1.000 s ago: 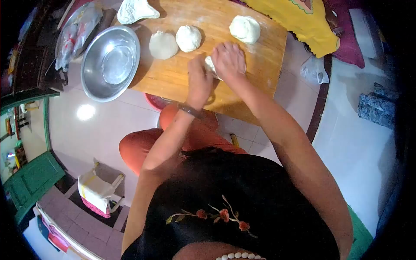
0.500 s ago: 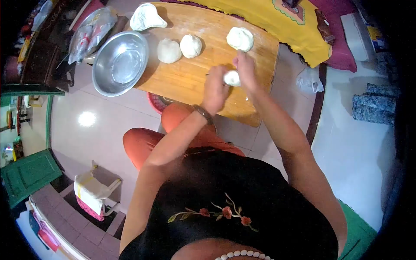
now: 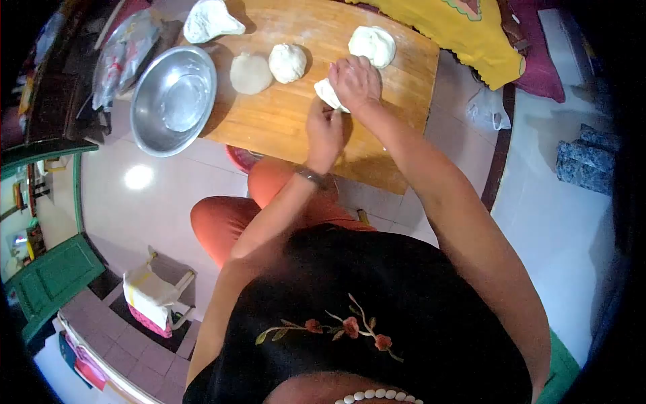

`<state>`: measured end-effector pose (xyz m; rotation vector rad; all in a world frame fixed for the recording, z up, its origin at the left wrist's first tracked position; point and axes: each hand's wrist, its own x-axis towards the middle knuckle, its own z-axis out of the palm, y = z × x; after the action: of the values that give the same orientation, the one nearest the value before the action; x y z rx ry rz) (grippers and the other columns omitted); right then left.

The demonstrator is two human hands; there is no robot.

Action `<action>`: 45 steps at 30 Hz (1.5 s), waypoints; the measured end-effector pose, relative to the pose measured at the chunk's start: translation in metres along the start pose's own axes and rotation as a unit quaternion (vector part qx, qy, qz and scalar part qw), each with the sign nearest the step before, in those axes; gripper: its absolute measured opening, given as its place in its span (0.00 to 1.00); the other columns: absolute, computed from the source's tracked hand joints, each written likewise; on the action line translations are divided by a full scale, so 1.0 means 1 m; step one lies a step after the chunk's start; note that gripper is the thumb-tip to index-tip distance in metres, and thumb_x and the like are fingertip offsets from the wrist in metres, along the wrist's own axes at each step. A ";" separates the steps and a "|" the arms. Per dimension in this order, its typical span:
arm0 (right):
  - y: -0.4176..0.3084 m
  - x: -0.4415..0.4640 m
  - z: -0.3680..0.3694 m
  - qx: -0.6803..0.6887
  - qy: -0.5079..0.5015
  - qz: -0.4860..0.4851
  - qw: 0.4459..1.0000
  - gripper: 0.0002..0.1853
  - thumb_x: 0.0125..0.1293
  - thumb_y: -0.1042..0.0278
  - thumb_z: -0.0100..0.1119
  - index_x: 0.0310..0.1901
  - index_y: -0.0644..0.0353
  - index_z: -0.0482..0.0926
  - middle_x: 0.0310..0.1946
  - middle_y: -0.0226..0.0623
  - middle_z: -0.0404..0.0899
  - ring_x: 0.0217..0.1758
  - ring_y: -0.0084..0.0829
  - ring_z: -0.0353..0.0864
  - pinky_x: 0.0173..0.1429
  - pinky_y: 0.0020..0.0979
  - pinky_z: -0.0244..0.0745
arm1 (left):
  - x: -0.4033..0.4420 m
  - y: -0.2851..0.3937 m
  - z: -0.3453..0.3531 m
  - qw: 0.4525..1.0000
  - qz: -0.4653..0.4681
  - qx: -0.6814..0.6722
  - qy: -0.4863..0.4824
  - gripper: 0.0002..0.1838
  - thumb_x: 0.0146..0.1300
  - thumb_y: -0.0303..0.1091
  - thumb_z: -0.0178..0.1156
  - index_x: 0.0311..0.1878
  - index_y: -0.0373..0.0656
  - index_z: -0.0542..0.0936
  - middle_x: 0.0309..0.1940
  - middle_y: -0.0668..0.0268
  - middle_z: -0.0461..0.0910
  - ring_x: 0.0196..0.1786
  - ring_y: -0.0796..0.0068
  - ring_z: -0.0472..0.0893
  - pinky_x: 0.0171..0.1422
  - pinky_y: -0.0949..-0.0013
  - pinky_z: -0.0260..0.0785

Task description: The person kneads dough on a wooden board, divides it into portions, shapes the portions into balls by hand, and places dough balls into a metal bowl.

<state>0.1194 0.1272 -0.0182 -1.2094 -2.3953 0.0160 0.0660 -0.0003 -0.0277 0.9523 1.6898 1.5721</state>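
A small piece of white dough lies on the wooden board. My right hand rests flat over its right part, palm down, and hides much of it. At the dough's lower edge, my left hand pinches it between thumb and fingers. Just beyond the right hand sits a larger round dough lump. To the left are a gathered dough ball and a flattened dough round. A pointed white mass, perhaps dough or a bag, lies at the far left.
A metal basin with white residue stands at the board's left, beside plastic bags. Yellow cloth borders the far edge. Below the board is part of a red basket; a small chair stands lower left.
My right hand has gone from a closed grip beside the dough to lying flat over it. The left hand has shifted to the dough's near edge. The view has moved slightly.
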 end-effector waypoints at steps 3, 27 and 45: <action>0.002 0.017 -0.003 0.002 -0.069 0.077 0.995 0.17 0.68 0.54 0.51 0.34 0.58 0.84 0.36 0.45 0.83 0.43 0.43 0.81 0.48 0.44 0.76 | 0.026 -0.031 0.019 0.998 -0.044 -0.024 0.024 0.15 0.63 0.23 0.58 0.51 0.31 0.69 0.40 0.51 0.77 0.42 0.59 0.79 0.48 0.59 0.72; -0.012 -0.001 -0.007 0.021 -0.087 0.082 0.993 0.17 0.71 0.55 0.49 0.37 0.58 0.83 0.35 0.43 0.84 0.42 0.45 0.82 0.49 0.45 0.77 | -0.010 0.022 -0.018 0.993 0.017 0.117 -0.024 0.08 0.62 0.27 0.59 0.40 0.32 0.76 0.30 0.48 0.79 0.36 0.49 0.80 0.43 0.55 0.72; 0.000 -0.030 -0.021 0.014 0.025 -0.045 0.999 0.09 0.63 0.61 0.59 0.32 0.56 0.81 0.33 0.37 0.79 0.43 0.41 0.75 0.49 0.45 0.70 | 0.001 0.022 -0.021 0.966 0.122 0.223 -0.048 0.31 0.57 0.26 0.65 0.63 0.32 0.66 0.52 0.43 0.71 0.51 0.46 0.75 0.56 0.53 0.71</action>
<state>0.1432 0.1007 -0.0113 -1.0754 -2.3947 -0.0084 0.0492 -0.0101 -0.0035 1.4861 1.9568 1.2843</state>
